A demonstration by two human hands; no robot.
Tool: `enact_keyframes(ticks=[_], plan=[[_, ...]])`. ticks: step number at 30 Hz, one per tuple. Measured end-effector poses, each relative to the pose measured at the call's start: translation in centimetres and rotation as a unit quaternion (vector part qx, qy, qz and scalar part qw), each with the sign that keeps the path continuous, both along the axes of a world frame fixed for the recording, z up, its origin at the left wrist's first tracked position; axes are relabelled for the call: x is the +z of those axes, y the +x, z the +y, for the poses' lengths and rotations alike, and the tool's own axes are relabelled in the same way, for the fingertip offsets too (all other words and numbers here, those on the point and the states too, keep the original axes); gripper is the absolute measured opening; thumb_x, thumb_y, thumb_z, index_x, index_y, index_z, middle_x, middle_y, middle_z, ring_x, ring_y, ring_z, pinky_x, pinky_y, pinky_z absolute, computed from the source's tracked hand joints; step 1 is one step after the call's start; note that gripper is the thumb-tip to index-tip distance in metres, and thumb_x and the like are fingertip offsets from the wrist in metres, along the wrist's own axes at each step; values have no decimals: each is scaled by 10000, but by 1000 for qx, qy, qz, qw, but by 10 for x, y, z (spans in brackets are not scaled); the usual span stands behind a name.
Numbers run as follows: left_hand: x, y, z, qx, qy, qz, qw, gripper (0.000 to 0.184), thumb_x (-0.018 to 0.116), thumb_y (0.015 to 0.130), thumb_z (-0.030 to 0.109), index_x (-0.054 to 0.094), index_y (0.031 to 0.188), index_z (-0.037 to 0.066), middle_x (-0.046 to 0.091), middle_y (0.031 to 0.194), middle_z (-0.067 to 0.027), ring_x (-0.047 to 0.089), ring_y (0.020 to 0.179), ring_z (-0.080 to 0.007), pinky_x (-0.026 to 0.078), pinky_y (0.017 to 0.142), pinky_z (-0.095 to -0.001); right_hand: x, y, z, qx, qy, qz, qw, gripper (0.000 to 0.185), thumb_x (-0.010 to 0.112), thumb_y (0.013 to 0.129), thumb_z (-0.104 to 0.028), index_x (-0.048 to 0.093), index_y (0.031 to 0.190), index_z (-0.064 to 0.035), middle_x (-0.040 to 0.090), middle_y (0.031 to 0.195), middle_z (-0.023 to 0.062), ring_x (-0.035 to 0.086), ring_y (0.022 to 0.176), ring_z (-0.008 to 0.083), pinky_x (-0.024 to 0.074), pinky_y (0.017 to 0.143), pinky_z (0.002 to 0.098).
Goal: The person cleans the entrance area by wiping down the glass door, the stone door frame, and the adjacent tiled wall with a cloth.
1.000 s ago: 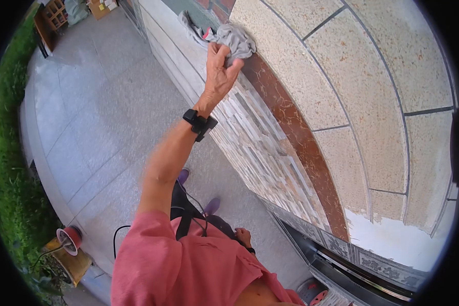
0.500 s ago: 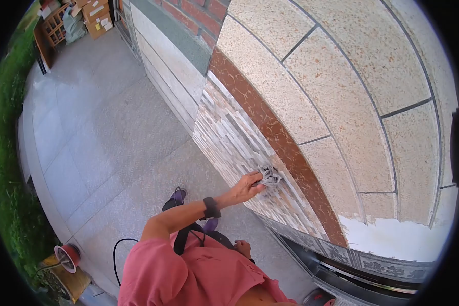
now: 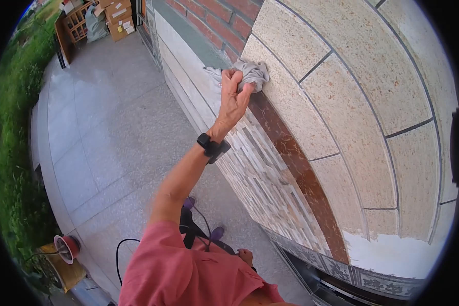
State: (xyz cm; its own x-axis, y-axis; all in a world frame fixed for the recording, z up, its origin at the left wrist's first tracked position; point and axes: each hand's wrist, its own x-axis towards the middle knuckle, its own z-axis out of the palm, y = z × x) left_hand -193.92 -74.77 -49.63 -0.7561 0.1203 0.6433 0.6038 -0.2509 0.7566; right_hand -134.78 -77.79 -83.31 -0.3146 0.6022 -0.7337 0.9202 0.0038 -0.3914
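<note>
My left hand (image 3: 233,104), with a black band on its wrist, is closed on a crumpled grey cloth (image 3: 254,75). The cloth is pressed to the wall at the upper end of the brown marbled strip (image 3: 296,158), beside the red brick and the speckled tiles (image 3: 311,112). Below the strip runs a panel of narrow stacked-stone tiles (image 3: 255,158). My right hand (image 3: 246,256) stays low near my waist with its fingers curled; whatever it may hold is hidden.
A paved floor (image 3: 112,127) runs along the wall, with grass (image 3: 15,153) at the left. Cardboard boxes (image 3: 118,18) and a grey bag (image 3: 96,24) stand far off. A red pot (image 3: 68,248) is at lower left. A dark recess (image 3: 336,290) opens at lower right.
My left hand has moved up and away along the wall with the cloth, from the stacked-stone panel to the strip's far end. My right hand stays near my waist.
</note>
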Motion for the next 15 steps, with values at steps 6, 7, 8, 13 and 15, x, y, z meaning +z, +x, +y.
enact_keyframes(ticks=[6, 7, 8, 13, 15], plan=[[-24, 37, 12, -37, 5, -44, 998, 177, 588, 784, 79, 439, 837, 1, 329, 902, -92, 353, 843, -218, 327, 765, -303, 14, -4, -1, 62, 8, -4, 998, 335, 521, 806, -298, 715, 966, -77, 682, 970, 177, 651, 942, 332, 495, 837, 399], [-32, 51, 15, -52, -4, -66, 996, 185, 597, 761, 76, 444, 838, 5, 324, 910, -84, 354, 853, -212, 328, 775, -294, 16, -5, 0, 77, 11, 7, 997, 333, 520, 807, -294, 714, 961, -71, 681, 965, 180, 652, 939, 332, 497, 832, 399], [-32, 70, 17, -76, 5, -69, 995, 187, 596, 754, 72, 443, 841, 7, 317, 910, -90, 352, 853, -219, 328, 783, -298, 8, 3, 1, 90, 15, 18, 996, 332, 519, 808, -290, 713, 956, -65, 681, 960, 183, 652, 936, 332, 498, 828, 399], [-55, 186, 36, -160, -30, -59, 985, 231, 625, 778, 128, 437, 850, 14, 291, 904, -111, 341, 847, -253, 328, 805, -324, 11, 8, 0, 39, 2, 41, 998, 341, 530, 816, -302, 701, 913, -23, 691, 839, 168, 671, 797, 310, 504, 746, 397], [-60, 243, 43, -197, -50, -66, 977, 265, 639, 803, 172, 431, 851, 16, 278, 897, -114, 332, 839, -263, 326, 800, -337, -8, 28, -1, 32, 18, 60, 997, 328, 532, 822, -286, 701, 897, -15, 691, 813, 163, 673, 761, 265, 510, 719, 374]])
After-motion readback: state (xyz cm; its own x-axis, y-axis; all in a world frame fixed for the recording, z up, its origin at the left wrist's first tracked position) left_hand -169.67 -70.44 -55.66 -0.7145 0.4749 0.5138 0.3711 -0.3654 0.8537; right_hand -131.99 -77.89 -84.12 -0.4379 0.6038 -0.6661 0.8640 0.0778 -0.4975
